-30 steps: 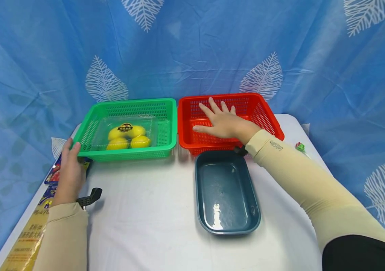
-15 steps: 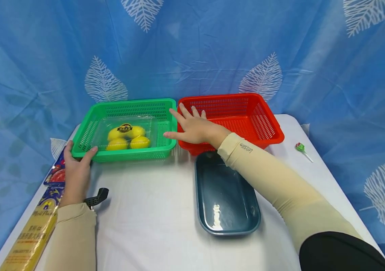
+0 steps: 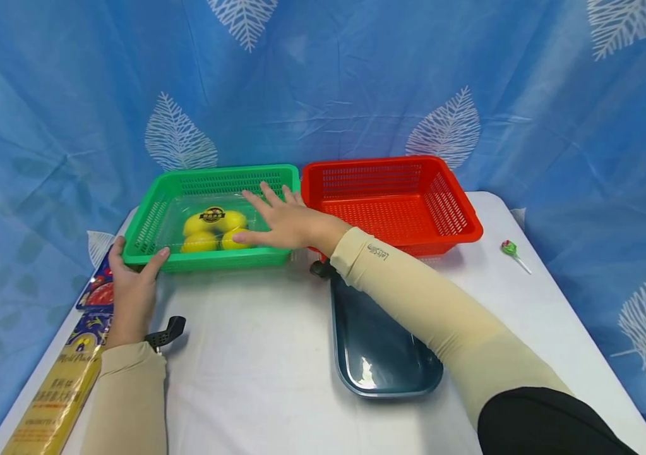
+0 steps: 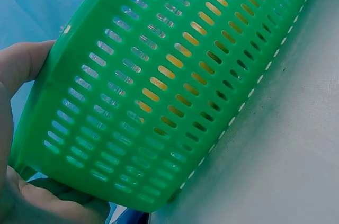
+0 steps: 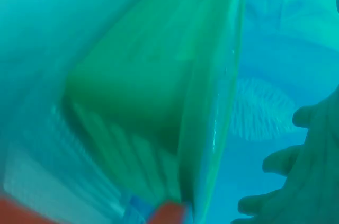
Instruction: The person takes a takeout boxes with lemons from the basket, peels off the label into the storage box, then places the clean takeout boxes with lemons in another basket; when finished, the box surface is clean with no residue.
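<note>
In the head view, my left hand (image 3: 134,287) grips the front left corner of a green slotted plastic basket (image 3: 226,259), thumb over the rim. The left wrist view has the basket's wall (image 4: 132,150) close up, with the hand at its corner. Inside the basket lies a clear plastic box (image 3: 170,221) of yellow fruit (image 3: 200,242) that look like lemons, with a dark label on the lid. My right hand (image 3: 294,226) is over the basket's right end, fingers spread and holding nothing; it covers part of the box and rim. Its wrist view is blurred and tinted.
A red slotted basket (image 3: 453,240) stands right beside the green one. In front of it sits a dark blue dish (image 3: 379,360), partly under the right forearm. A lollipop (image 3: 509,248) lies at the right. Along the left edge lie a gold spaghetti packet (image 3: 55,392) and a blue-red packet (image 3: 98,294).
My right hand has moved left from over the red basket to over the green basket. The left hand has shifted slightly right, and its thumb has come onto the green basket's front rim.
</note>
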A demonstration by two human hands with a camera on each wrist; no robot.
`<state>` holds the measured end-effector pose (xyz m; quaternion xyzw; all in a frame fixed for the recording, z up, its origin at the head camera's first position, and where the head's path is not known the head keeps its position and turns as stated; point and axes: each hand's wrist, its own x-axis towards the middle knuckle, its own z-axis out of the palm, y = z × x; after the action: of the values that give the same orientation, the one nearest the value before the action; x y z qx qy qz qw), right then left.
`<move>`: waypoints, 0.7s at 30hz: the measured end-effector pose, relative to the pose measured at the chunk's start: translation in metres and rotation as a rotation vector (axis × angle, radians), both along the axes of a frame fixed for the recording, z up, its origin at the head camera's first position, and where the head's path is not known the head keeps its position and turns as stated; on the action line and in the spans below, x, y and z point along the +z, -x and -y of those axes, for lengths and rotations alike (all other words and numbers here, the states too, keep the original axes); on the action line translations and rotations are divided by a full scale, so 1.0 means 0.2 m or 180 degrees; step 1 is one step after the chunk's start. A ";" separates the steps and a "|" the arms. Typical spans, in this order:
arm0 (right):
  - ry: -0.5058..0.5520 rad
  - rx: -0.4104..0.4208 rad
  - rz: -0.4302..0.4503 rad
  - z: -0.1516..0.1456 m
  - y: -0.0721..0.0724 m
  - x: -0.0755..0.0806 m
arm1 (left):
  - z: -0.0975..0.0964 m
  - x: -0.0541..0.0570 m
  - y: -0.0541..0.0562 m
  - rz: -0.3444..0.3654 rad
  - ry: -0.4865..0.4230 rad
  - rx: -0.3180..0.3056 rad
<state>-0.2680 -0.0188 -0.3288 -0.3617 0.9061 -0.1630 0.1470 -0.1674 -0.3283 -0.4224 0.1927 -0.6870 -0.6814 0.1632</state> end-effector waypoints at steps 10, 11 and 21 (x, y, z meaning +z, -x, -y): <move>0.0262 -0.0184 0.0347 0.17 -0.01 -0.05 | 0.00 -0.01 0.01 -0.0037 0.0005 -0.0018; 0.0291 -0.0243 0.0372 0.19 -0.01 -0.06 | -0.01 -0.01 0.01 -0.0038 -0.0005 -0.0013; 0.0384 -0.0632 0.0747 0.28 -0.04 -0.12 | 0.00 -0.02 0.00 -0.0082 -0.0056 0.0009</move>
<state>-0.2602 -0.0749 -0.3522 -0.2571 0.9025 -0.2720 0.2129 -0.1675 -0.3278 -0.4264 0.1863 -0.6785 -0.6896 0.1714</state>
